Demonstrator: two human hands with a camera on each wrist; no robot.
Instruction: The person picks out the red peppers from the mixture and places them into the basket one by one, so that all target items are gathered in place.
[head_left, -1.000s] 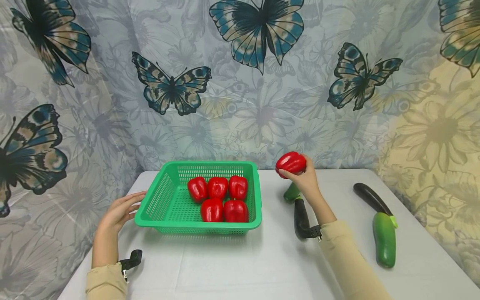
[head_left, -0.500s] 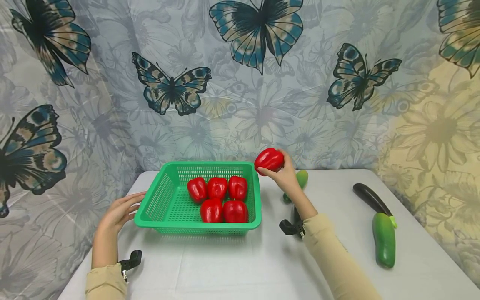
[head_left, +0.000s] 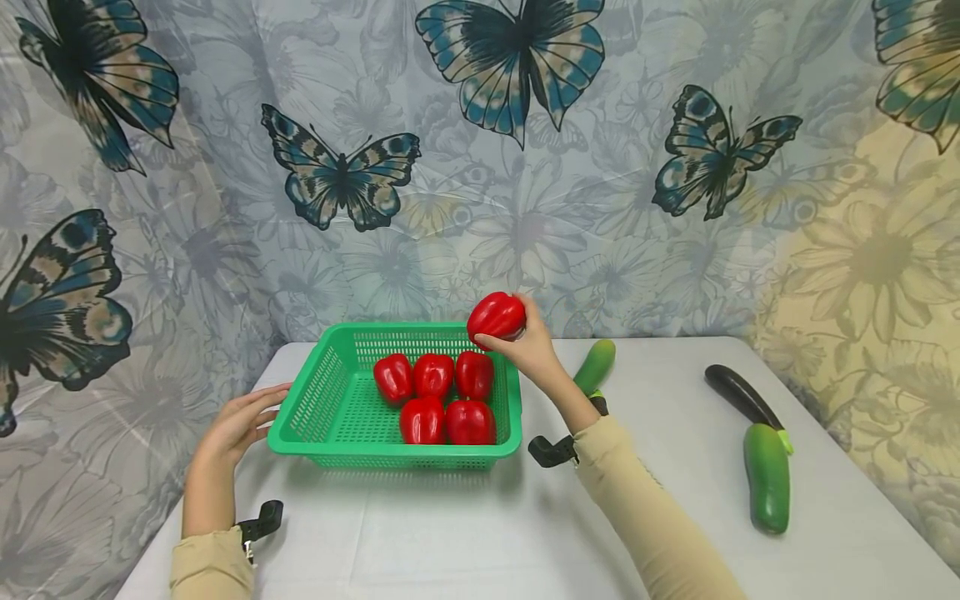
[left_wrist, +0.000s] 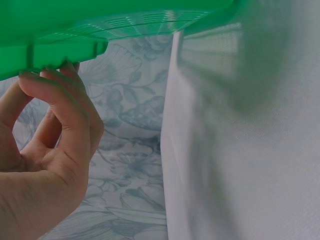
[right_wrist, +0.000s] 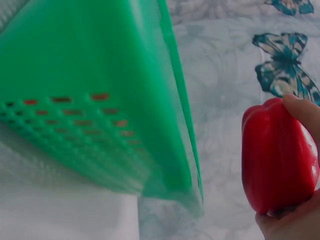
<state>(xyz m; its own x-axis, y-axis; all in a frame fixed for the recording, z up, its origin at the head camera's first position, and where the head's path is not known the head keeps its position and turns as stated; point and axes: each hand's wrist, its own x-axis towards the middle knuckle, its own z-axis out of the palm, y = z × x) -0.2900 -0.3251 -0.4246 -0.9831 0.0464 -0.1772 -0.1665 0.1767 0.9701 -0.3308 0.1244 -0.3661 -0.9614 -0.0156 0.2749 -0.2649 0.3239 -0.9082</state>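
My right hand (head_left: 536, 346) grips a red bell pepper (head_left: 497, 317) above the back right rim of a green plastic basket (head_left: 405, 450). In the right wrist view the thumb lies over one end of the held pepper (right_wrist: 277, 155), with more of the hand under its other end; the basket wall (right_wrist: 85, 60) stands beside it. Several red bell peppers (head_left: 423, 421) sit in the right half of the basket. At the left, the fingertips of my left hand (head_left: 236, 425) touch the basket's outer rim, also seen from below in the left wrist view, the fingers loosely bent.
Right of the basket lies a green zucchini (head_left: 597, 363), with a dark eggplant (head_left: 598, 403) mostly hidden behind my right forearm. Farther right on the white table (head_left: 420, 533) are another eggplant (head_left: 742, 396) and a larger zucchini (head_left: 768, 479). A butterfly-patterned cloth (head_left: 517, 233) hangs behind.
My right hand has carried the bell pepper leftward, from over the small zucchini to above the basket's rim. The left hand and the peppers in the basket have stayed put.
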